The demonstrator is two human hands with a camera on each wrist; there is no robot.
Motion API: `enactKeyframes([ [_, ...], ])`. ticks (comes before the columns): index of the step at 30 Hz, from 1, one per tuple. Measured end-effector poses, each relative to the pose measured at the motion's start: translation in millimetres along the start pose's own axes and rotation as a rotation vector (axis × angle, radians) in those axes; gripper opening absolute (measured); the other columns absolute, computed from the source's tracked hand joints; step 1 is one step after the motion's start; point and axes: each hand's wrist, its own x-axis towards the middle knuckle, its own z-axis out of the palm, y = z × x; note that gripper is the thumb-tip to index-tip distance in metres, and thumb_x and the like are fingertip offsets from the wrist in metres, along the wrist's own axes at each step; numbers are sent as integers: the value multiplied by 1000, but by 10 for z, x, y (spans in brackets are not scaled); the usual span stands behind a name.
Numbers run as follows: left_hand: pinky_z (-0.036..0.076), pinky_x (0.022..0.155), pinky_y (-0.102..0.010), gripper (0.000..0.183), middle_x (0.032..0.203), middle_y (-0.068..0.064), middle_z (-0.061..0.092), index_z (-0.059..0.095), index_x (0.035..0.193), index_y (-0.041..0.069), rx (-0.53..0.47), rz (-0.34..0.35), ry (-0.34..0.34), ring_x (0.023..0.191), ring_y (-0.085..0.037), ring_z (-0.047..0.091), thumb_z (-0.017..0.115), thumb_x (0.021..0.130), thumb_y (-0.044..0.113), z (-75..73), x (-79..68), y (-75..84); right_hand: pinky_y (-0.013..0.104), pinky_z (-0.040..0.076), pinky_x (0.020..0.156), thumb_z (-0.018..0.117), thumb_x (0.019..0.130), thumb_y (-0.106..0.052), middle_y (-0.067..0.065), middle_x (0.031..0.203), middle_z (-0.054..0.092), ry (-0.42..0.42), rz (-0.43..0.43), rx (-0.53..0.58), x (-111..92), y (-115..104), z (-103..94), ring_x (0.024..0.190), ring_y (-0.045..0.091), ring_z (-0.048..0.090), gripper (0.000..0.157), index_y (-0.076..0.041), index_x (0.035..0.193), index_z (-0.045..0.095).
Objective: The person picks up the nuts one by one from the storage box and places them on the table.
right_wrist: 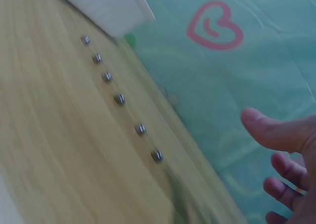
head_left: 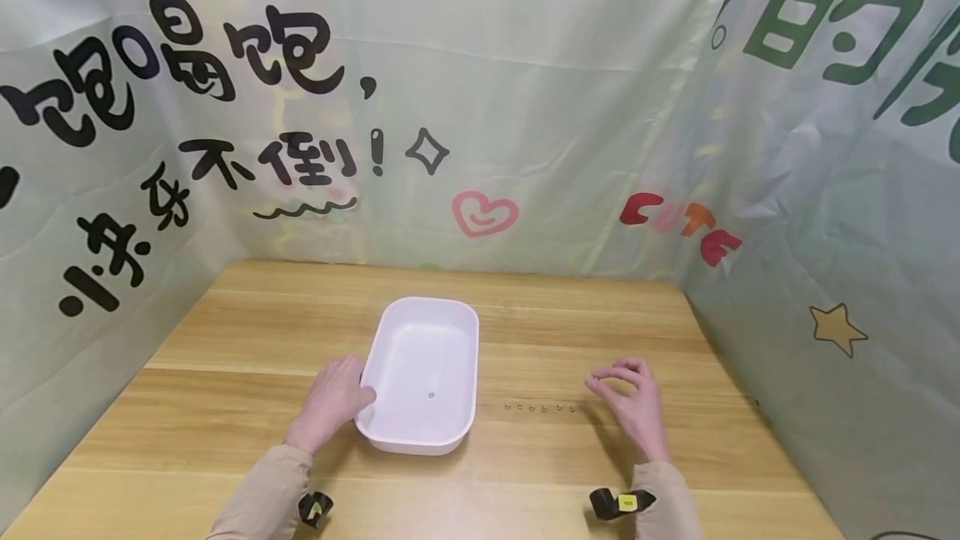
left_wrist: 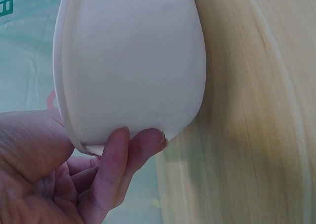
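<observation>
A white rectangular plastic tub (head_left: pixel 405 433) stands on the wooden table, with one small metal piece (head_left: pixel 431 395) on its floor. My left hand (head_left: pixel 333 401) grips the tub's left side, thumb over the rim and fingers against the outer wall (left_wrist: pixel 133 61). To the right of the tub, several small shiny metal pieces (right_wrist: pixel 119 99) lie in a row. My right hand (head_left: pixel 633 402) hovers just past the right end of that row. In the right wrist view its thumb (right_wrist: pixel 269 130) stands apart from the loosely bent fingers, and nothing shows between them.
A printed cloth curtain (head_left: pixel 555 148) with writing and drawings encloses the table's back and sides. Wood-grain tabletop (head_left: pixel 570 315) extends around the tub and the row. Black devices with yellow labels (head_left: pixel 626 503) sit at both wrists. A dark cable (head_left: pixel 900 534) shows at the lower right.
</observation>
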Motion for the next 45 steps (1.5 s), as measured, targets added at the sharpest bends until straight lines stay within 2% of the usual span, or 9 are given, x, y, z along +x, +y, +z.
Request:
enactKeyframes([
  [9, 40, 50, -28, 6, 67, -6, 57, 63, 80, 1, 5, 5, 0, 57, -18, 51, 62, 74, 0, -9, 1, 13, 50, 36, 98, 85, 75, -10, 22, 116, 56, -164, -41, -179, -42, 152, -75, 112, 35, 49, 16, -4, 88, 78],
  [12, 40, 50, -27, 5, 67, -6, 57, 62, 79, 1, 10, 6, 1, 57, -18, 51, 62, 74, 0, -8, 4, 14, 50, 36, 95, 87, 73, -15, 20, 115, 58, -187, -56, -245, -55, 186, -69, 110, 37, 51, 14, -9, 83, 79],
  [17, 40, 50, -27, 5, 67, -6, 56, 62, 80, 0, 5, -7, 1, 56, -18, 51, 62, 74, 0, -4, 5, 20, 44, 35, 90, 89, 70, -14, 16, 106, 61, -150, -141, -313, -56, 234, -31, 101, 31, 55, 11, -15, 74, 79],
  [20, 40, 49, -27, 5, 66, -6, 56, 62, 79, 0, -1, -2, 4, 56, -18, 51, 62, 74, 0, -3, -1, 18, 46, 33, 89, 88, 70, -14, 15, 105, 62, -139, -170, -339, -62, 247, -16, 99, 31, 55, 10, -17, 74, 79],
  [28, 39, 49, -27, 5, 65, -6, 55, 62, 78, 0, 3, -22, 3, 55, -17, 50, 62, 73, 0, 4, 5, 15, 63, 14, 106, 83, 77, -16, 17, 122, 56, -236, -13, -316, -81, 225, -38, 122, 46, 38, 7, -13, 82, 79],
  [32, 40, 48, -27, 5, 65, -6, 56, 61, 78, -1, 2, -10, 7, 54, -17, 51, 62, 73, 0, 5, -1, 9, 65, 5, 110, 81, 80, -16, 17, 133, 51, -280, 61, -302, -68, 220, -43, 131, 47, 28, 8, -11, 86, 79],
  [36, 40, 49, -28, 5, 66, -6, 56, 61, 78, 0, 3, 0, 13, 55, -18, 51, 62, 73, 1, 6, -5, 3, 66, 2, 112, 79, 82, -16, 17, 139, 48, -307, 90, -303, -64, 220, -48, 135, 47, 23, 9, -11, 89, 79],
  [40, 40, 49, -27, 5, 66, -6, 56, 61, 78, -1, 3, -5, 11, 56, -18, 51, 62, 74, 1, 8, -5, 0, 66, 4, 112, 80, 81, -16, 18, 140, 49, -283, 58, -297, -68, 215, -49, 135, 48, 24, 12, -10, 92, 79],
  [45, 40, 49, -27, 4, 66, -6, 56, 61, 78, 0, 0, -15, 4, 55, -18, 51, 62, 74, 1, 7, -2, -3, 65, 15, 109, 81, 79, -15, 22, 138, 53, -131, -119, -276, -32, 105, 6, 130, 48, 32, 19, -9, 96, 78],
])
